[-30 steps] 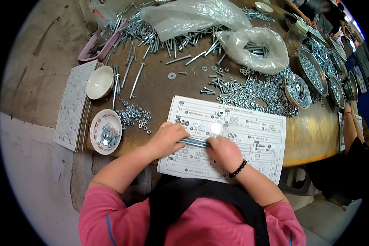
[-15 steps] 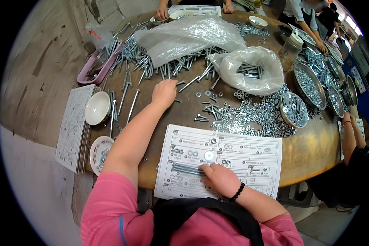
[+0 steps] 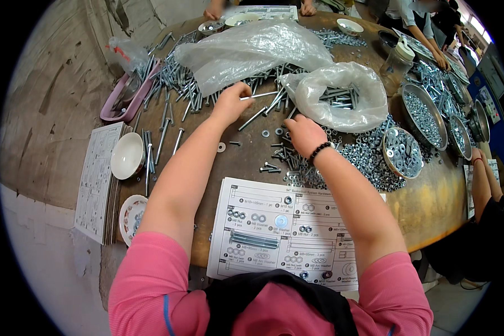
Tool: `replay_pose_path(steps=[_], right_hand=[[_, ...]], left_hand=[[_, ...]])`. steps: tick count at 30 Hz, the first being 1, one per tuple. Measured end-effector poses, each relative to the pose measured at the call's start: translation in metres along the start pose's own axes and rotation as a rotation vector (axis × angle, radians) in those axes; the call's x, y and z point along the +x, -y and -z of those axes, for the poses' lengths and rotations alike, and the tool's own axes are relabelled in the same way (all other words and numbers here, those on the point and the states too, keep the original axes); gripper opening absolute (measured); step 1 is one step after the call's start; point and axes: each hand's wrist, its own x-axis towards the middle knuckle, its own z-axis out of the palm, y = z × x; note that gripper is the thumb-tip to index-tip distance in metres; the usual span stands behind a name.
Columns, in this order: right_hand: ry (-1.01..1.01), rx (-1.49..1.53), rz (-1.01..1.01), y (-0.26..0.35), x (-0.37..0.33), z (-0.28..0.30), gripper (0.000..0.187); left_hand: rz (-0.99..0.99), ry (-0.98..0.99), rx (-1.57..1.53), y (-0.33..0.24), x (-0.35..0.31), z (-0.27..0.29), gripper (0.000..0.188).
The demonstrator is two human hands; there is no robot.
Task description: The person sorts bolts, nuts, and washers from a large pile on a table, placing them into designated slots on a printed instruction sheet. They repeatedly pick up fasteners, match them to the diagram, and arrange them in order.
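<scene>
the left hand (image 3: pixel 231 102) pinched a long bolt (image 3: pixel 259 96) at its left end, beside the bolt pile (image 3: pixel 179 84); the right hand (image 3: pixel 303 133) lay loosely curled over short screws (image 3: pixel 283 154) on the bench (image 3: pixel 246 162), grip unclear.

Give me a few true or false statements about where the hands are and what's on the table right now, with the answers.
1. The left hand pinches a long bolt. True.
2. The right hand rests on the sheet. False: it is over the loose bolts beyond the sheet.
3. A white bowl sits left of the left arm. True.
4. The sheet is bare. False: bolts, washers and nuts lie on it.
5. The right wrist wears a black bead bracelet. True.
</scene>
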Motion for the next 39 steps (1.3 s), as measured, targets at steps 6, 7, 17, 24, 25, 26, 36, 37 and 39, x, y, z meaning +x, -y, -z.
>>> replay_pose_path(steps=[6, 7, 17, 24, 25, 26, 36, 37, 39], right_hand=[[0.091, -0.184, -0.005, 0.006, 0.024, -0.02, 0.02], [0.101, -0.182, -0.003, 0.006, 0.026, -0.02, 0.02], [0.001, 0.022, -0.004, 0.004, 0.009, -0.014, 0.013], [-0.048, 1.329, -0.426, 0.008, -0.031, 0.018, 0.015], [-0.039, 1.318, -0.421, 0.006, -0.04, 0.025, 0.014], [-0.032, 1.306, -0.42, 0.002, -0.052, 0.032, 0.014], [-0.262, 1.045, -0.5, -0.013, -0.196, 0.062, 0.011], [-0.281, 1.029, -0.522, -0.011, -0.21, 0.064, 0.009], [-0.359, 1.041, -0.548, -0.012, -0.234, 0.059, 0.009]], left_hand=[[-0.281, 0.343, 0.595, 0.032, 0.002, -0.001, 0.031], [-0.312, 0.324, 0.624, 0.032, 0.002, -0.001, 0.029], [-0.795, 0.335, 0.813, 0.024, -0.009, -0.01, 0.023], [-0.852, 0.302, 0.909, 0.023, -0.007, -0.012, 0.015], [-0.881, 0.257, 0.897, 0.025, -0.01, -0.007, 0.014], [-0.913, 0.213, 0.884, 0.028, -0.013, -0.003, 0.013], [-0.335, 0.046, 0.248, -0.052, -0.136, -0.009, 0.025], [-0.321, 0.204, 0.253, -0.065, -0.154, -0.013, 0.027], [-0.325, 0.468, 0.317, -0.088, -0.188, -0.029, 0.029]])
